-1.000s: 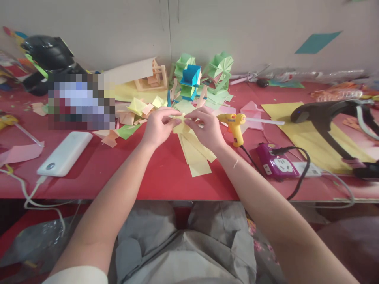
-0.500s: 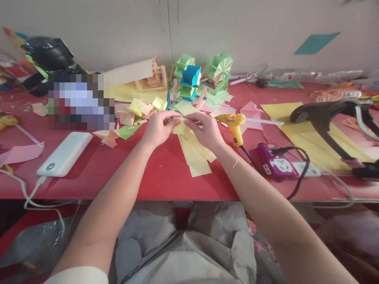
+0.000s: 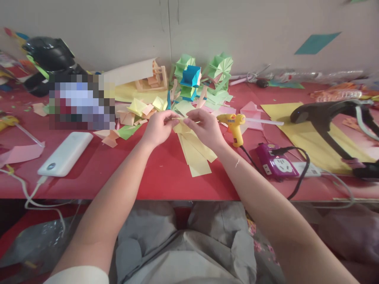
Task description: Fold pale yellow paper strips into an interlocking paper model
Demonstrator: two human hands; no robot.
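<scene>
Between my two hands is a small strip of pale yellow paper, held just above the table. My left hand pinches its left end between thumb and fingers. My right hand has thumb and fingertips closed at its right end. Below them lie several loose yellow paper strips, overlapping and fanned toward the front. Small folded yellow paper pieces rest left of my hands. Behind them stand a blue and green folded-paper model and a green paper wheel.
A yellow glue gun stands right of my right hand, its cord running toward a purple power strip. A white power bank lies on the left. Farther right, a black headset strap rests on a yellow sheet.
My right fingers have lifted and parted slightly from the left fingertips, showing more of the small paper strip. The left hand has barely moved.
</scene>
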